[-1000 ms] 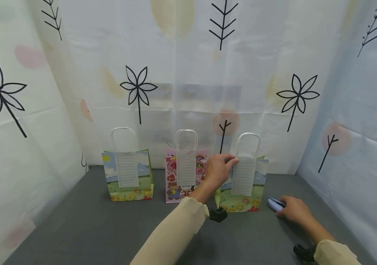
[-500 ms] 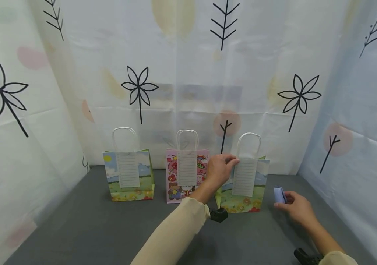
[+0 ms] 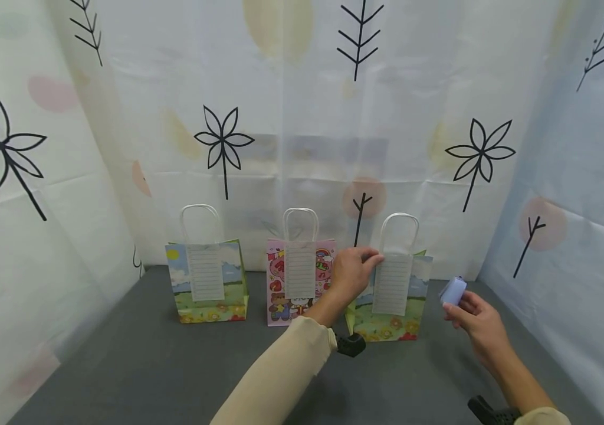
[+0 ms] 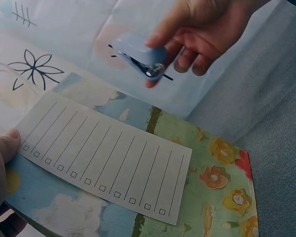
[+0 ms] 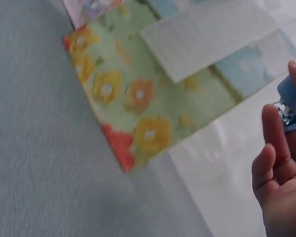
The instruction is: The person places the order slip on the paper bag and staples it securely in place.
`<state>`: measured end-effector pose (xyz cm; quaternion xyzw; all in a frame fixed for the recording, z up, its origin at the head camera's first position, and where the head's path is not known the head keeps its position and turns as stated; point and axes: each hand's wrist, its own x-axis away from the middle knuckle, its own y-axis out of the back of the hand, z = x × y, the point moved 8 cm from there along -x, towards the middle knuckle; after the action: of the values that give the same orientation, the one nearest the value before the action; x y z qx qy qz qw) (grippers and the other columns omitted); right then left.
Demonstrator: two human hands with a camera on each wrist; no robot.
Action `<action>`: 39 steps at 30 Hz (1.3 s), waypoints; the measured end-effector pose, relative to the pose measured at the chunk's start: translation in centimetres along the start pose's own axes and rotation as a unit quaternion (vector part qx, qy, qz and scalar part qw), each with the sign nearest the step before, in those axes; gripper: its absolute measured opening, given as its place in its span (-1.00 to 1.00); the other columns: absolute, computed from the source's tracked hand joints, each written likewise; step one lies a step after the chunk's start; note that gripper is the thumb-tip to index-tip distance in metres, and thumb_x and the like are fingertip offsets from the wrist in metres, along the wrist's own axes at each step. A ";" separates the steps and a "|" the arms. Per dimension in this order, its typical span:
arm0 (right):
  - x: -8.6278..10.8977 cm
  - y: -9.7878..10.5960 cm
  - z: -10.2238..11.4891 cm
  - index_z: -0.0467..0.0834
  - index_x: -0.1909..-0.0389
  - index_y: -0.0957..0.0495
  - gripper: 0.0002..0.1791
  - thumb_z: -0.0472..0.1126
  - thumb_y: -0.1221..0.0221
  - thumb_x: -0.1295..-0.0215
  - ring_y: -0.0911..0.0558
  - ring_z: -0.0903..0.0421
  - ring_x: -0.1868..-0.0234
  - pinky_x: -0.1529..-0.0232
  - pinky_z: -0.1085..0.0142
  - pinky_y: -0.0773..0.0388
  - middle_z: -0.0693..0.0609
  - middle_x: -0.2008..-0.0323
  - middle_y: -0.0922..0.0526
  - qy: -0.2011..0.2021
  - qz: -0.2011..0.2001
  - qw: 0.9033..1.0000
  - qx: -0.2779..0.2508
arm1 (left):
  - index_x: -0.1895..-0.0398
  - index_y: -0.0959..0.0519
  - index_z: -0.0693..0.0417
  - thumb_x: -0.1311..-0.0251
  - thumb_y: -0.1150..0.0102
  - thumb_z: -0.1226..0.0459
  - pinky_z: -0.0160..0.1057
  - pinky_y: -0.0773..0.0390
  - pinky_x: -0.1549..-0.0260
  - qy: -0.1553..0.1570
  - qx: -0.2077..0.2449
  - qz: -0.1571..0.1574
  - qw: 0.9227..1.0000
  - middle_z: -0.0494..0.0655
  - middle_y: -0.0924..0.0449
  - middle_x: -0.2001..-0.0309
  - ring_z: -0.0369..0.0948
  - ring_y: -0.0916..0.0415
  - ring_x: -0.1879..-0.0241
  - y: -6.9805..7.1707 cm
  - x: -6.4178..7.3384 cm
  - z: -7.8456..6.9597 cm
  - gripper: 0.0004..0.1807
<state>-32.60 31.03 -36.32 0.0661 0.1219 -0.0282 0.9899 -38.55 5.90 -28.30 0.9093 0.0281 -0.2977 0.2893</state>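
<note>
My left hand [image 3: 351, 273] pinches the top left corner of a lined checklist paper [image 4: 106, 155] against the right-hand gift bag [image 3: 387, 327]; in the left wrist view its thumb lies on the paper and a finger shows behind the bag. My right hand [image 3: 485, 327] holds a small light-blue stapler [image 3: 453, 291] between thumb and fingers, raised to the right of that bag and apart from it. In the left wrist view the stapler [image 4: 140, 54] shows its metal end towards the fingers. The bag stands upright with white handles, printed with meadow and flowers.
A pink cartoon gift bag [image 3: 279, 313] stands in the middle, partly behind my left arm. Another meadow gift bag [image 3: 212, 313] stands at the left. Both carry lined papers on their fronts. A patterned white curtain [image 3: 302, 88] encloses the grey table [image 3: 121, 366].
My right hand has picked the stapler up from the table, lifted it and turned it. The left hand has stayed at the paper on the right-hand bag.
</note>
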 end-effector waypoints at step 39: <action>-4.5 -7.2 10.1 -0.30 -0.21 -0.38 -0.45 -0.28 -0.32 -0.23 -0.63 0.26 0.31 0.43 0.28 -0.57 -0.28 0.01 -0.54 0.205 0.079 0.957 0.189 | 0.25 -0.75 -0.13 -0.24 -0.24 0.04 -0.38 -0.45 0.37 0.008 -0.020 0.009 1.000 -0.32 -0.70 0.33 -0.43 -0.47 0.41 -0.1 -0.2 0.0 -0.80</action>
<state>-35.12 22.65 -26.37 0.2656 0.3088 0.0415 0.9123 -38.69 5.97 -28.23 0.9061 0.0285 -0.2868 0.3097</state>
